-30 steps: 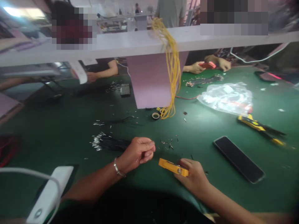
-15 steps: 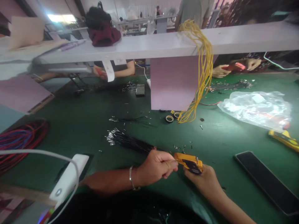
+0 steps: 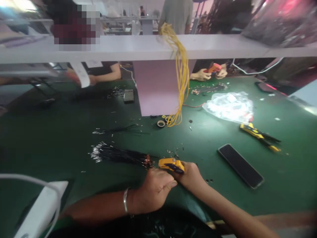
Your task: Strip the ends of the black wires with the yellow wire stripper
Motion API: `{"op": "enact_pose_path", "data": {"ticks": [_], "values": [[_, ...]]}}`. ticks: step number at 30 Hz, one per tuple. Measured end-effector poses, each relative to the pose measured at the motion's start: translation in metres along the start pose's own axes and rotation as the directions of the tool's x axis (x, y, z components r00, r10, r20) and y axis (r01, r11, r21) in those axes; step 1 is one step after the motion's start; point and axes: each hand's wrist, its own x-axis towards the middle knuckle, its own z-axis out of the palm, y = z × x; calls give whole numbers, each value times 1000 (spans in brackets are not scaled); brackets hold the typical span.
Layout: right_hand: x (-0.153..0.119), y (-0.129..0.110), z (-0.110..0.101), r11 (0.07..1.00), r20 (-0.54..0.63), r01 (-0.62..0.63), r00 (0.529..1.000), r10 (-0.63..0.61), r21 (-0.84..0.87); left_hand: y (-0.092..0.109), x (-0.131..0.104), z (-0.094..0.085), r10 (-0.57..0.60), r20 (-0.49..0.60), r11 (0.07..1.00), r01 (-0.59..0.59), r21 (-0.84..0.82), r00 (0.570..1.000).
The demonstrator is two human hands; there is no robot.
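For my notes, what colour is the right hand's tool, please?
The tool is yellow-orange with black; head view.

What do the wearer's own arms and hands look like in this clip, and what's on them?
Both the left hand and the right hand are gloveless, and the visible forearms are bare of sleeves. A narrow, shiny silver bracelet circles the left wrist; nothing shows on the right wrist. No markings can be made out.

The right hand grips a yellow tool, the left hand curled just beside it. On the green tabletop lie a bundle of black wires and a dark phone.
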Motion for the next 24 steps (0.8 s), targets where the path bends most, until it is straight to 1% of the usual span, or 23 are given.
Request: {"op": "enact_pose_path", "data": {"ticks": [3,5,6,8,9,11,13,15,17,18,21,22,24], "values": [[2,-1,-1,999,9,-33,999,33,-22,-3,1,5,100,-72,994,-97,45,992],[4,-1,-4,998,0,-60,998,60,17,-5,3,4,123,-108,992,-119,43,987],[5,-1,-5,996,-2,-74,997,74,51,-5,4,2,115,-116,993,-112,35,987],[8,-1,-9,982,7,-108,994,108,157,-4,8,-3,69,-120,998,-69,3,990],[9,0,-12,961,20,-138,990,138,239,-4,9,-6,30,-118,999,-33,-24,993],[13,3,-17,887,67,-211,977,201,412,-5,11,-13,-81,-102,992,71,-101,991],[17,8,-23,809,113,-268,963,246,524,-8,12,-18,-197,-69,962,179,-204,978],[19,14,-29,778,128,-287,957,260,559,-14,13,-21,-301,-21,898,275,-344,954],[17,18,-34,765,133,-289,956,261,575,-20,15,-23,-380,25,792,339,-508,925],[15,19,-36,750,145,-295,954,262,592,-23,17,-24,-405,44,729,351,-587,913],[8,19,-40,681,222,-338,941,256,649,-26,24,-28,-445,68,559,336,-758,893],[6,18,-41,659,249,-360,933,260,660,-25,26,-29,-455,71,517,328,-790,888],[4,17,-42,623,296,-405,914,276,669,-23,29,-32,-471,69,462,313,-830,880]]}}
